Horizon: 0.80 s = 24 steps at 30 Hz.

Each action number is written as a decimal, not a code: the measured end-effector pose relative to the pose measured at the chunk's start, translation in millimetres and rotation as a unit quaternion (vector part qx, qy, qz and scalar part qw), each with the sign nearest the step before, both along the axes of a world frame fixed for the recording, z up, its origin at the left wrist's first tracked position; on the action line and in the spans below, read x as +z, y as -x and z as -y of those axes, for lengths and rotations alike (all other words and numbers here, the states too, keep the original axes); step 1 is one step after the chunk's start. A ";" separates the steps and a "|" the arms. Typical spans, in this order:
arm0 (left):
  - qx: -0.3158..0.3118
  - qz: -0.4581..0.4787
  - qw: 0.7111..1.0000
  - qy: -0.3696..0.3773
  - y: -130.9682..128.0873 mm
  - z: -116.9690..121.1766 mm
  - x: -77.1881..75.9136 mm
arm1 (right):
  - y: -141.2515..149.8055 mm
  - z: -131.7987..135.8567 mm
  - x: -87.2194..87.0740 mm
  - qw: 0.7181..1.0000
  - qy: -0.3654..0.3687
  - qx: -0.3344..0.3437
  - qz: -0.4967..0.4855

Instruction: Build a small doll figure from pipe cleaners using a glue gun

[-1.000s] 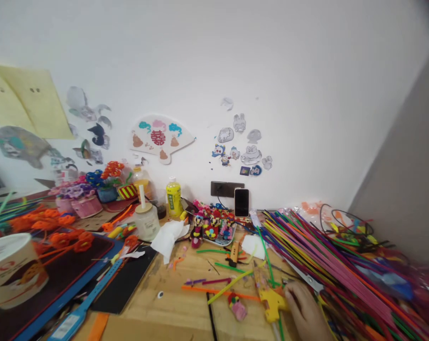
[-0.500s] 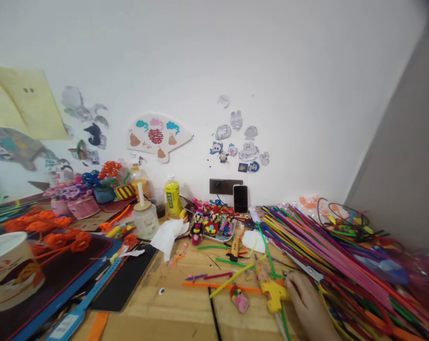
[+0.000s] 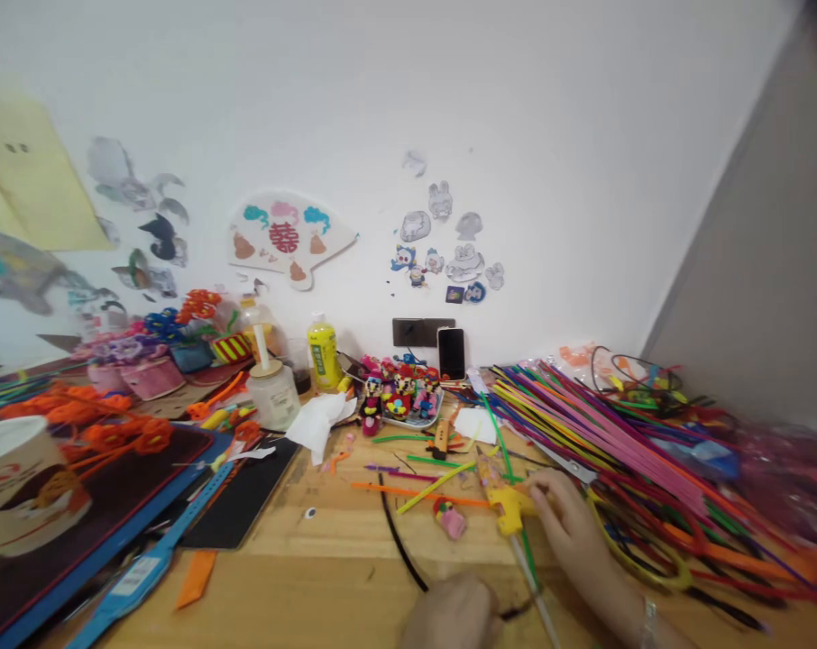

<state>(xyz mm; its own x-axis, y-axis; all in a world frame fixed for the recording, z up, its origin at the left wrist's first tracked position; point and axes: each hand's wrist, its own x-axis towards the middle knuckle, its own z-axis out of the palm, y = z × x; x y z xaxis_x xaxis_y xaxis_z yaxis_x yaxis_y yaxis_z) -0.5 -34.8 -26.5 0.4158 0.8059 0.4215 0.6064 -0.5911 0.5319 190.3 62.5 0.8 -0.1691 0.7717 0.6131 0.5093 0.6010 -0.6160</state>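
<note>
My right hand [image 3: 571,532] is curled against a yellow hot glue gun [image 3: 509,507] lying on the wooden tabletop [image 3: 314,532], with its fingertips on the gun's right side. A thin white stick [image 3: 534,577] and a green pipe cleaner [image 3: 527,559] run below the gun, close to that hand. At the bottom edge, my left hand [image 3: 453,615] grips a black pipe cleaner [image 3: 399,541], which curves away up the table. Loose orange, yellow and purple pipe cleaners [image 3: 415,491] and a small pink pom-pom figure [image 3: 449,518] lie left of the gun.
A large heap of multicoloured pipe cleaners [image 3: 625,451] covers the right side, with scissors [image 3: 571,467] at its edge. Behind stand pom-pom dolls on a tray [image 3: 399,401], a phone [image 3: 451,353], a yellow bottle [image 3: 323,358] and a jar [image 3: 273,395]. Orange pipe-cleaner flowers [image 3: 111,433] lie left.
My left hand has come into view at the bottom, and the black pipe cleaner now bends up from the table. My right hand has moved left onto the glue gun. The whole scene sits higher in view.
</note>
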 end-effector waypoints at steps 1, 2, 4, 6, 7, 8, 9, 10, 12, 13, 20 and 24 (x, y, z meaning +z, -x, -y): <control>0.035 0.007 0.999 -0.004 1.2 -3.6 1.7 | 3.4 7.2 5.1 1.000 0.002 0.029 -0.002; 0.065 0.015 0.998 -0.006 2.3 -6.3 4.7 | 6.9 14.4 9.9 0.998 0.008 0.068 0.006; 0.103 0.035 0.994 -0.008 4.0 -9.0 13.7 | 13.7 27.2 17.4 0.991 0.017 0.133 0.013; 0.139 0.066 0.988 -0.005 5.0 -9.2 23.9 | 18.9 35.3 21.5 0.981 0.009 0.191 0.033; 0.147 0.079 0.986 -0.007 5.2 -8.9 28.4 | 20.7 37.4 22.2 0.977 0.006 0.209 0.045; 0.151 0.091 0.984 -0.008 5.0 -8.7 32.0 | 21.9 38.2 22.0 0.974 0.004 0.218 0.056; 0.152 0.100 0.983 -0.007 4.7 -8.5 34.7 | 22.6 38.2 21.2 0.974 0.004 0.218 0.062; 0.149 0.106 0.983 -0.008 4.2 -8.5 36.3 | 22.9 37.5 19.9 0.976 0.006 0.209 0.062; 0.144 0.112 0.983 -0.009 3.2 -8.9 36.8 | 22.5 35.1 16.5 0.982 0.011 0.181 0.042; 0.141 0.111 0.984 -0.010 2.9 -9.2 36.2 | 22.2 33.9 14.9 0.985 0.015 0.168 0.028; 0.128 0.067 0.989 -0.025 4.4 -8.6 35.6 | 22.0 30.9 16.2 0.985 0.017 0.170 0.011; 0.094 0.023 0.994 -0.052 5.1 -8.9 40.5 | 25.5 34.0 18.0 0.982 -0.006 0.188 0.034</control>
<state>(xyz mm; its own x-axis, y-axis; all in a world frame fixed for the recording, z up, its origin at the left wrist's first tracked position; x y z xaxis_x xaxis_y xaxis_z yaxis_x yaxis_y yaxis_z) -5.6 -25.9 14.0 0.2402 0.8191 0.5210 0.6882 -0.5222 0.5036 164.8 28.5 18.7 -0.4811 0.6405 0.5986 0.2909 0.7607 -0.5802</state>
